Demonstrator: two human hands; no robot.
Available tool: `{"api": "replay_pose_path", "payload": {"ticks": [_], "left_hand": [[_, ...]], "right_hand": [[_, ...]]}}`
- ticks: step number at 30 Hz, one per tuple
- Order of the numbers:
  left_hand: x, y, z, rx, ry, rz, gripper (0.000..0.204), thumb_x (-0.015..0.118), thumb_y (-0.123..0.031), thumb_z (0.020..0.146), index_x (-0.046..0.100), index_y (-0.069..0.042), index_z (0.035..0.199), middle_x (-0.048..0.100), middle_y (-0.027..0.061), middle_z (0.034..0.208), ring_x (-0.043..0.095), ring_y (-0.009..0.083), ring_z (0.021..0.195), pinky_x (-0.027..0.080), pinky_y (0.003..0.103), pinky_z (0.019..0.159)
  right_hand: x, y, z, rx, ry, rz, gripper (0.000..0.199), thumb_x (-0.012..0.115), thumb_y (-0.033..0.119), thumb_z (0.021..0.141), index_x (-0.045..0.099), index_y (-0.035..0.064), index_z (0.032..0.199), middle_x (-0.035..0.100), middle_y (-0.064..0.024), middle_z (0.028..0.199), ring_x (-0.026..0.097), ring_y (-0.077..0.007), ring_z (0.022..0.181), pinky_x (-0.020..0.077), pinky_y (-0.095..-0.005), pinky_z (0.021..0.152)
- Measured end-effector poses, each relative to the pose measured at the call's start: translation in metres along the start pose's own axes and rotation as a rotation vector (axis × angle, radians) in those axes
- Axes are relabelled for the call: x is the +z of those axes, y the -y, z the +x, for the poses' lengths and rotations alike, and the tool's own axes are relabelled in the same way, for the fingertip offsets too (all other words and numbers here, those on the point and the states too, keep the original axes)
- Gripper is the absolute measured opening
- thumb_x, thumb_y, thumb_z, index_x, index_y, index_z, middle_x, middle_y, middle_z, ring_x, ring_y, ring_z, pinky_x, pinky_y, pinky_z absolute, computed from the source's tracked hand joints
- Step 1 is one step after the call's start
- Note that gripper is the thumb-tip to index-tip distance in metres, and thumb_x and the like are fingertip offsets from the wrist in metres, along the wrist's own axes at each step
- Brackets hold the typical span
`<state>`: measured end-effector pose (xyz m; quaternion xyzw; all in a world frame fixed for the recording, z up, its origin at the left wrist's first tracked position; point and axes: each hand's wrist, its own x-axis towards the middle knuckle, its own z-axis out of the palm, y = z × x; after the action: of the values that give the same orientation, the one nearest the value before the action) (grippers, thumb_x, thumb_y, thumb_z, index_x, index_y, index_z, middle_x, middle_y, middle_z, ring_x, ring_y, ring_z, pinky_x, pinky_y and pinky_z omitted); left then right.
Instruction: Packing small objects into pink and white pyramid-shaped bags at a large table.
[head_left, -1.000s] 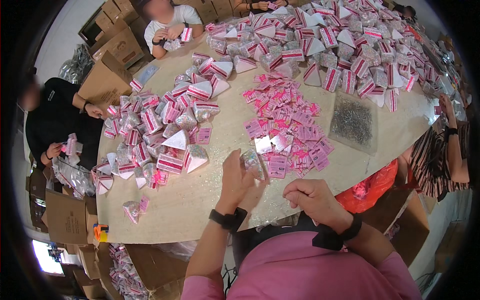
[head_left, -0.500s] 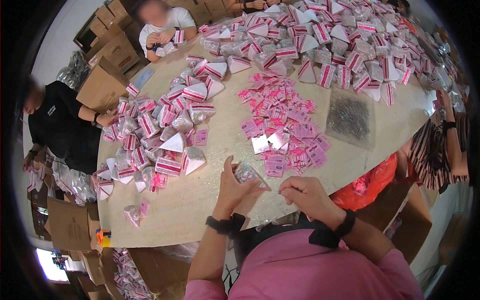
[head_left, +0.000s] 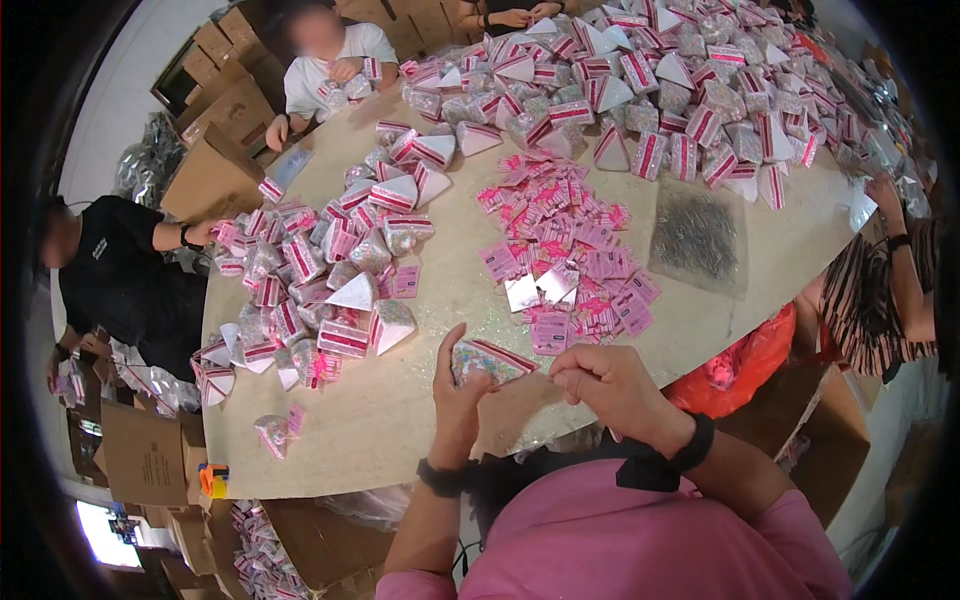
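Compared with half a second back, my view has tipped down a touch and the hands sit lower in frame; the left hand [head_left: 458,395] has come up alongside the packet while the right hand [head_left: 610,385] has slid in closer to it.

Nearest me, the small clear packet [head_left: 487,358] with the pink-striped header is pinched between both hands, just above the table edge. Its long axis runs left to right, tilted a little down toward the right. Left hand is closed narrow on its left end, thumb up along the side; right hand is curled with fingertips touching the right end. Left has more of it, I'd say. The packet's underside and what's inside are hard to make out, just pale speckle.

Just beyond lies the loose heap of pink cards [head_left: 565,250], then a flat clear bag of dark small bits [head_left: 697,238] to its right. Left of that is a pile of finished triangular packets [head_left: 340,270], and a bigger pile [head_left: 680,90] at the far side of the table [head_left: 400,420]. Other people sit round the rim, partly cut off by the lens edge
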<state>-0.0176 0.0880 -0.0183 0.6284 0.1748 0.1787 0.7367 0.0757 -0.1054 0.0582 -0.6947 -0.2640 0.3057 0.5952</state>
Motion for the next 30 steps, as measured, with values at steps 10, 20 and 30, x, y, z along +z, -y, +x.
{"api": "replay_pose_path", "payload": {"ticks": [10,20,30], "left_hand": [[0.037,-0.029,-0.015,-0.005,-0.035,-0.605,0.046,0.038,-0.04,0.097,0.038,-0.005,0.128,0.052,0.0149,0.121,0.052,0.027,0.111,0.045,0.04,0.09],[0.046,-0.049,-0.025,0.169,-0.106,-0.523,0.071,0.069,-0.024,0.083,0.029,0.002,0.135,0.048,0.0127,0.12,0.052,0.0234,0.11,0.044,0.037,0.094],[0.047,-0.039,-0.025,0.258,-0.184,-0.444,0.071,0.07,-0.02,0.081,0.03,0.0,0.135,0.048,0.0109,0.12,0.053,0.0219,0.11,0.045,0.035,0.093]], "right_hand": [[0.008,0.025,0.006,-0.177,0.051,-0.029,0.015,0.053,0.009,0.086,0.063,0.0005,0.093,0.056,-0.0076,0.066,0.053,-0.0105,0.061,0.0433,-0.0272,0.056],[0.012,0.037,0.006,-0.443,-0.025,-0.254,0.01,0.058,0.007,0.084,0.063,0.0007,0.09,0.058,-0.0101,0.068,0.056,-0.0187,0.058,0.0442,-0.0296,0.054],[0.011,0.048,0.012,-0.43,0.018,-0.335,0.013,0.051,0.012,0.087,0.057,0.0008,0.089,0.058,-0.017,0.08,0.058,-0.0351,0.074,0.0459,-0.0402,0.062]]}}
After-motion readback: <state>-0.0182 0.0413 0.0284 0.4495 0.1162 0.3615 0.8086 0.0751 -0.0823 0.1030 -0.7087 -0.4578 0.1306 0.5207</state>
